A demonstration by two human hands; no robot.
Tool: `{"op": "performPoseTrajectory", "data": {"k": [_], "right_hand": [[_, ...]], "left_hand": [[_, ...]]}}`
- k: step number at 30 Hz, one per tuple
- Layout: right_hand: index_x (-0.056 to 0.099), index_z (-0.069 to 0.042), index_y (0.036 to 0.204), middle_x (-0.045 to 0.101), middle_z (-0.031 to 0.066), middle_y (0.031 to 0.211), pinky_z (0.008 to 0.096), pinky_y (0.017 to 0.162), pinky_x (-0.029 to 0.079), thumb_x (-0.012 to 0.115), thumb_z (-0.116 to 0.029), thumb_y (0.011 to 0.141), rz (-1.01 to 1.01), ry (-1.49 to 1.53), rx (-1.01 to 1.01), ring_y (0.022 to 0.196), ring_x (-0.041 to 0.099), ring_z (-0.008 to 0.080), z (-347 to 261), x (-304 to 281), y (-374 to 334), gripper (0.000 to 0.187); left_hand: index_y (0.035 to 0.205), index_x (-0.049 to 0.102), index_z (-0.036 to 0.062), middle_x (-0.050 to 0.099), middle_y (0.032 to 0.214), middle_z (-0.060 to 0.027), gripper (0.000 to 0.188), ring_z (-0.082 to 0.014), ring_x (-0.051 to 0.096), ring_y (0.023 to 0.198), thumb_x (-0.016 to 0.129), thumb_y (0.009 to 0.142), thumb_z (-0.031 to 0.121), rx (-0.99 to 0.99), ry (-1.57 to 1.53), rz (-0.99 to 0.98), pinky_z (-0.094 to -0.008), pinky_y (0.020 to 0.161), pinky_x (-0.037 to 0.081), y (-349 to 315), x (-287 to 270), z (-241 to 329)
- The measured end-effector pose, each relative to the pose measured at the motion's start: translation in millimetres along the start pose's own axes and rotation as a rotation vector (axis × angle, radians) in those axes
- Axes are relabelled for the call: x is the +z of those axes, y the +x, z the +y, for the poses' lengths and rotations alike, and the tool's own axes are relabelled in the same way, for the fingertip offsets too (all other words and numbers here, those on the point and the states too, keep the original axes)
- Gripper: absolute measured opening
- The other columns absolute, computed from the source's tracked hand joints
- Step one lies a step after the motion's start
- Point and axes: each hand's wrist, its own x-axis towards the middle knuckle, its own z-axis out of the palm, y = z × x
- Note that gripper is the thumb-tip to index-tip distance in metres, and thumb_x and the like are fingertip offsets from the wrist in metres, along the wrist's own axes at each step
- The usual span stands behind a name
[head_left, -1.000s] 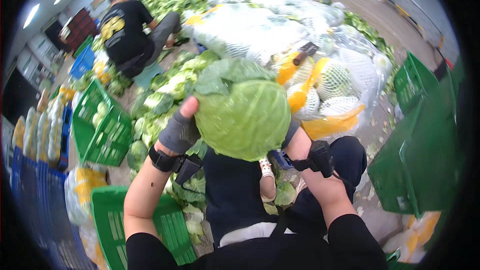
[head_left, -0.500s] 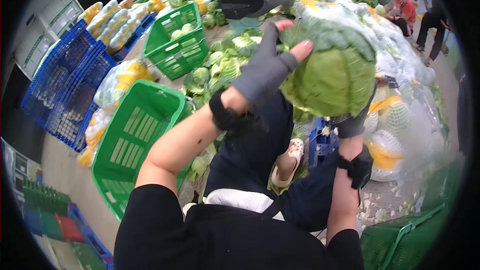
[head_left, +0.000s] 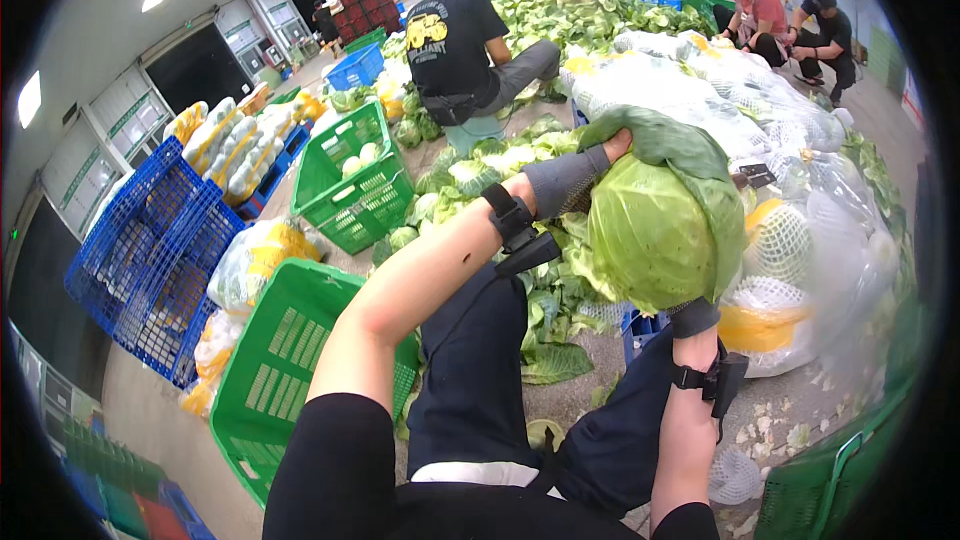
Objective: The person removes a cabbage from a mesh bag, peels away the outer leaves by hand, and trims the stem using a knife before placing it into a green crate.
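Note:
A large green cabbage (head_left: 650, 230) is held up before me, between my two hands. My left hand (head_left: 580, 175), in a grey fingerless glove, grips a dark outer leaf (head_left: 690, 155) at the cabbage's upper left; the thumb shows and the other fingers are hidden behind. This leaf stands partly away from the paler head and drapes down its right side. From below, my right hand (head_left: 695, 318), gloved as well, holds the cabbage, its fingers out of sight behind it. A small dark and metallic piece (head_left: 755, 175) shows just right of the cabbage; its kind is unclear.
Loose cabbage leaves (head_left: 555, 360) lie by my legs. Green crates (head_left: 290, 340) stand left and lower right, with blue crates (head_left: 150, 250) farther left. Bagged, net-wrapped cabbages (head_left: 780, 250) are heaped at right. A seated person (head_left: 460, 50) works ahead; two people (head_left: 820, 35) crouch at far right.
The cabbage has moved lower and turned. My left hand, earlier with thumb and finger spread over its top left, now grips an outer leaf pulled partly away. The view has tilted upward.

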Motion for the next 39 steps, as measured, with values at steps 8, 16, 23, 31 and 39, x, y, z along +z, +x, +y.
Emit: {"op": "performPoseTrajectory", "data": {"k": [8, 16, 23, 31, 39], "right_hand": [[0.035, -0.013, 0.14, 0.04, 0.011, 0.141, 0.0481, 0.105, 0.035, 0.036, -0.059, 0.091, 0.028, -0.025, 0.028, 0.127, 0.042, 0.0288, 38.7, 17.6, 29.1, 0.067], [0.036, -0.013, 0.14, 0.041, 0.0114, 0.14, 0.048, 0.105, 0.035, 0.036, -0.059, 0.091, 0.015, 0.023, 0.052, 0.127, 0.042, 0.0292, 100.2, 12.6, 91.4, 0.067], [0.037, -0.014, 0.139, 0.042, 0.0118, 0.14, 0.048, 0.104, 0.035, 0.036, -0.059, 0.091, 0.019, 0.086, -0.02, 0.126, 0.042, 0.0296, 112.2, -10.8, 93.4, 0.066], [0.038, -0.014, 0.139, 0.043, 0.0121, 0.139, 0.048, 0.104, 0.036, 0.036, -0.059, 0.091, -0.086, 0.184, -0.068, 0.126, 0.042, 0.03, 52.3, 7.2, 116.2, 0.066], [0.038, -0.014, 0.139, 0.044, 0.011, 0.138, 0.0489, 0.098, 0.042, 0.04, -0.073, 0.082, -0.017, -0.126, 0.171, 0.122, 0.047, 0.0306, 43.8, 33.1, 91.4, 0.082]], "left_hand": [[0.122, 0.056, 0.006, 0.055, 0.128, -0.013, 0.037, -0.0245, 0.052, 0.118, 0.06, 0.087, 0.017, 0.353, 1.143, -0.185, -0.036, 0.101, 0.039, -6.4, -109.8, -47.1], [0.129, 0.05, 0.0085, 0.055, 0.128, -0.0103, 0.036, -0.0257, 0.05, 0.117, 0.039, 0.097, 0.022, -0.09, 0.113, 0.28, -0.0349, 0.1, 0.038, 7.8, -184.3, -179.1], [0.128, 0.044, 0.0029, 0.049, 0.13, -0.0159, 0.051, -0.0287, 0.05, 0.114, 0.048, 0.092, 0.038, 0.037, -0.616, 0.741, -0.0468, 0.093, 0.043, 7.2, -183.5, -195.4], [0.147, 0.014, 0.0101, 0.024, 0.149, -0.0152, 0.08, -0.0298, 0.032, 0.132, 0.056, 0.088, 0.044, 0.137, -0.112, 0.281, -0.0441, 0.106, 0.032, -8.7, -125.4, -75.3], [0.138, 0.034, 0.006, 0.044, 0.136, -0.013, 0.08, -0.0258, 0.047, 0.123, 0.069, 0.078, 0.045, 0.063, -0.285, 0.074, -0.0413, 0.101, 0.041, -44.1, -122.3, -66.7]]}}
